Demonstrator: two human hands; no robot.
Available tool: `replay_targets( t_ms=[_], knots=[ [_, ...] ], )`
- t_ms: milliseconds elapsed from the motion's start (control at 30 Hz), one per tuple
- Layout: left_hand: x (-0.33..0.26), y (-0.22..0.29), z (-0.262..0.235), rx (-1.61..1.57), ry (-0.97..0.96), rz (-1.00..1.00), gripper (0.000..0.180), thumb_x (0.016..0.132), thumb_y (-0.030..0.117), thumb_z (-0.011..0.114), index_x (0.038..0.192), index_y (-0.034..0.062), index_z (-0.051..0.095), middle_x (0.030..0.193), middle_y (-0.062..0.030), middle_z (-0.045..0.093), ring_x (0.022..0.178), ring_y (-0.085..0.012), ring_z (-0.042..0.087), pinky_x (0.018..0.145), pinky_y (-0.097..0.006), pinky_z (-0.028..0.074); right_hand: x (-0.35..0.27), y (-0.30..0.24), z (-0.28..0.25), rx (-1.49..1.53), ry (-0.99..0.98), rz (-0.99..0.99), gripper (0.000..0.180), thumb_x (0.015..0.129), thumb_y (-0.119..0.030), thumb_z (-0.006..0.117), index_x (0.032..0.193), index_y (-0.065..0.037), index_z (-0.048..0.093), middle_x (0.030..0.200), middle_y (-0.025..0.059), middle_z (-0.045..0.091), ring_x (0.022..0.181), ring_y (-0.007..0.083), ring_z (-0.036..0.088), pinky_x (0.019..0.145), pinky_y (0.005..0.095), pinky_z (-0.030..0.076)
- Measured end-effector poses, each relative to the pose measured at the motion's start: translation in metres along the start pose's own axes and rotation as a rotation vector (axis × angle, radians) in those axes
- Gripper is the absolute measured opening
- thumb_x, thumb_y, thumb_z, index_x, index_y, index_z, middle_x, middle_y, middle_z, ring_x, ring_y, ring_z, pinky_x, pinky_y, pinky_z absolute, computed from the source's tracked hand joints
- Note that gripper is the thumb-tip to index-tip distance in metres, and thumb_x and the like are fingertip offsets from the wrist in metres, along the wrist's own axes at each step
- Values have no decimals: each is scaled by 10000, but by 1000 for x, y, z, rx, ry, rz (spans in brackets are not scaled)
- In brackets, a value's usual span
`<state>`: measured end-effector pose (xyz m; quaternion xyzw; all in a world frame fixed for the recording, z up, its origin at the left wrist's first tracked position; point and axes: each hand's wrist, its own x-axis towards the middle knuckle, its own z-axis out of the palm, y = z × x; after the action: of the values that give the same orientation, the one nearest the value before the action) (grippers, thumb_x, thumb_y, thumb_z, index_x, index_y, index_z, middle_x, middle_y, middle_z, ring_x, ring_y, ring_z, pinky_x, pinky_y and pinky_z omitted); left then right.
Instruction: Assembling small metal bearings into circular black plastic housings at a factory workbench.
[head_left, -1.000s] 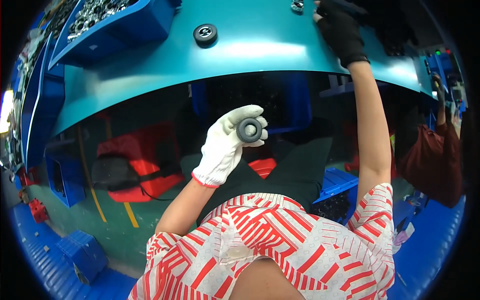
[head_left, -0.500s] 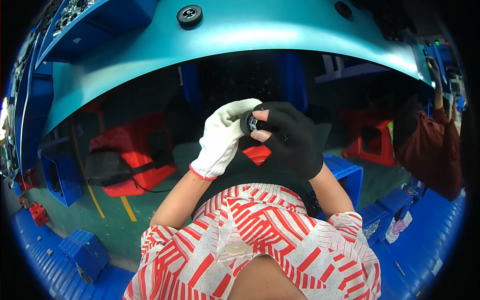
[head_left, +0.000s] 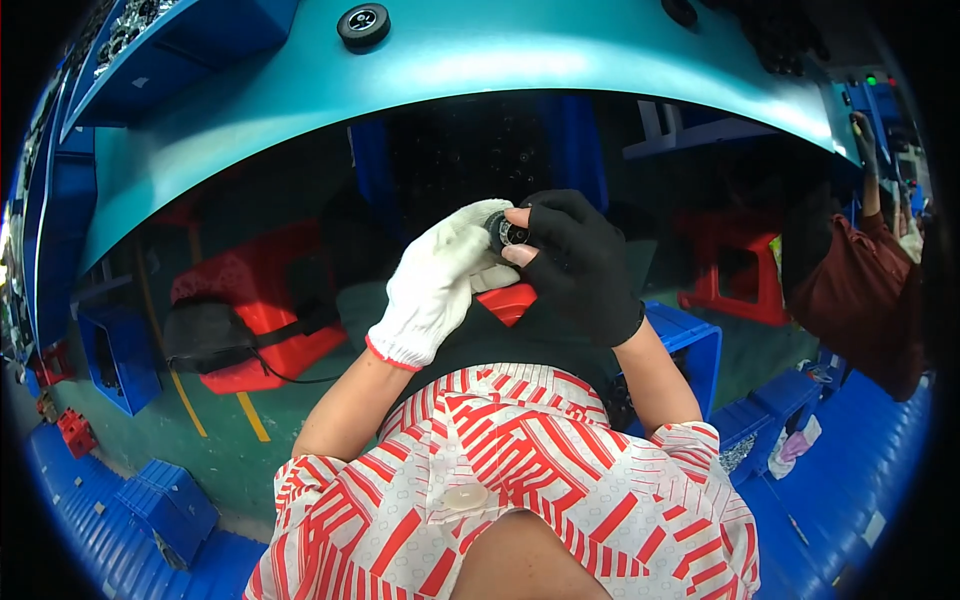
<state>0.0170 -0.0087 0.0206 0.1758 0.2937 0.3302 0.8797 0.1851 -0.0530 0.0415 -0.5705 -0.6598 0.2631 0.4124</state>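
Observation:
A small black wheel with a shiny hub is held up in front of my body, short of the bench's near edge. My left hand, in a white knit glove with a red cuff, is closed round the wheel's left side. On the other side, my right hand wears a black glove with bare thumb and fingertip. Those tips pinch the wheel by its hub and rim. Gloved fingers cover part of the wheel, so its far side is hidden.
Another black wheel lies on the teal bench. A blue bin of parts stands at the far left. Red stools and blue crates stand on the floor. At the right, a person in a dark red top works nearby.
The wheel has turned a little, showing more of its hub. My left hand has shifted slightly left and its fingers have moved on the wheel. The view has shifted slightly.

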Motion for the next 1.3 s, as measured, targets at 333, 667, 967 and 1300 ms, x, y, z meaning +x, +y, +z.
replay_targets(
  t_ms=[333, 667, 967, 1300],
  knots=[
    [-2, -4, -9, 77, 87, 39, 282, 924, 57, 549, 1193, -28, 548, 1045, -128, 635, 906, -186, 657, 746, -295, 597, -6, 3, 6, -31, 49, 43, 280, 767, -88, 717, 1037, -53, 650, 980, 111, 624, 809, 240, 641, 696, 305, 516],
    [-1, -6, -11, -18, 12, 38, 286, 906, 52, 577, 1184, -14, 561, 1053, -124, 639, 913, -196, 662, 743, -311, 602, -6, 3, 3, 99, 64, 57, 285, 775, -73, 712, 1050, -40, 643, 996, 116, 623, 845, 231, 646, 709, 291, 514],
    [-1, -8, -10, 33, 58, 74, 269, 924, 82, 566, 1175, -15, 568, 1033, -115, 638, 902, -179, 655, 754, -305, 596, -4, -4, -2, -22, -16, 21, 259, 788, -81, 693, 1041, -52, 643, 1007, 106, 607, 856, 242, 623, 721, 317, 502],
    [-6, -8, -5, 267, 127, 185, 371, 842, 70, 644, 1185, -32, 546, 1069, -131, 626, 961, -206, 637, 849, -337, 545, -4, -11, 0, -339, -55, -71, 253, 777, -98, 706, 1019, -75, 639, 974, 84, 613, 862, 240, 609, 699, 323, 495]
  ],
)
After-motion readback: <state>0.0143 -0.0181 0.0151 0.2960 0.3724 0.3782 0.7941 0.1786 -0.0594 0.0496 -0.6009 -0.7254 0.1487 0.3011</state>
